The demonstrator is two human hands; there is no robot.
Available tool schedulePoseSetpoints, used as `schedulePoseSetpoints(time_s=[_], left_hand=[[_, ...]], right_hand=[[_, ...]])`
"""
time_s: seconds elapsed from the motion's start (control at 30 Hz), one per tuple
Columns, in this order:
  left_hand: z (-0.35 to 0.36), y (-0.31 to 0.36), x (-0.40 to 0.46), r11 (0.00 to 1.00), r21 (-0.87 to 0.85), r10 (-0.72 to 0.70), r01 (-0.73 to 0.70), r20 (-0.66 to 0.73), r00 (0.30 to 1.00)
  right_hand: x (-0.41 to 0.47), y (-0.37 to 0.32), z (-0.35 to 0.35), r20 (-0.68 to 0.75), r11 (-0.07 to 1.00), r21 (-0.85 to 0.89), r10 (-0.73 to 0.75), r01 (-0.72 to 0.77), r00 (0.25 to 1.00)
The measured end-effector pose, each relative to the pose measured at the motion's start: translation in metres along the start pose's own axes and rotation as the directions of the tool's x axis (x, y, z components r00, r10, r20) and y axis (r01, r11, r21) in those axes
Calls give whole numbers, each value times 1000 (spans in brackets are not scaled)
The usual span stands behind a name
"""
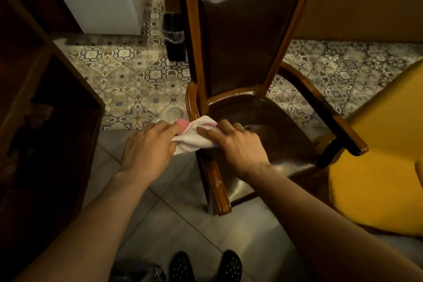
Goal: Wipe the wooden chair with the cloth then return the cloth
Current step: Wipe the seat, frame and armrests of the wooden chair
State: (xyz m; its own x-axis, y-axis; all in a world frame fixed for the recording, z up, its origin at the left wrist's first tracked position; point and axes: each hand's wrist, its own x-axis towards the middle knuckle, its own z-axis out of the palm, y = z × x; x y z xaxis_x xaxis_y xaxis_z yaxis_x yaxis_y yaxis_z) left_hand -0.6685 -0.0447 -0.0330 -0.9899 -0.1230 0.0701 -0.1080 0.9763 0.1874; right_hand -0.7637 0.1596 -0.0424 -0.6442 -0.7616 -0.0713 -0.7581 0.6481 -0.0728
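The cloth (194,137), white with pink patches, is being held bunched at the left front edge of the chair (251,52), over the wooden seat rail and the foot of the left armrest. It is being gripped from both sides: the left hand (148,146) is closed on its left end, with the fingers (169,128) curled around the fabric, and the right hand (238,146) is being pressed on its right end, with the thumb and fingers closed over it and resting on the dark leather seat. The chair is being seen from above and in front, its padded back upright and its right armrest curving toward a yellow seat (377,167) just beside it. A black bin (175,36) with a clear liner is standing behind the chair on the patterned floor (137,80). A dark wooden shelf (45,98) is standing to the left. Two black dotted shoes (206,268) are showing at the bottom edge on grey tiles.
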Motion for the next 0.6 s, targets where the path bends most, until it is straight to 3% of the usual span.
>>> schedulePoseSetpoints(time_s=[0.23, 0.43, 0.6], left_hand=[[90, -5, -16, 997, -80, 13, -1, 142, 990], [140, 7, 7, 973, -212, 108, -88, 85, 991], [169, 29, 36, 973, -208, 148, -99, 237, 960]], right_hand=[[-18, 7, 95, 93, 998, 45, 49, -53, 994], [-32, -6, 137, 131, 992, 123, 24, -40, 991], [-37, -11, 146, 167, 988, 154, -6, -20, 986]])
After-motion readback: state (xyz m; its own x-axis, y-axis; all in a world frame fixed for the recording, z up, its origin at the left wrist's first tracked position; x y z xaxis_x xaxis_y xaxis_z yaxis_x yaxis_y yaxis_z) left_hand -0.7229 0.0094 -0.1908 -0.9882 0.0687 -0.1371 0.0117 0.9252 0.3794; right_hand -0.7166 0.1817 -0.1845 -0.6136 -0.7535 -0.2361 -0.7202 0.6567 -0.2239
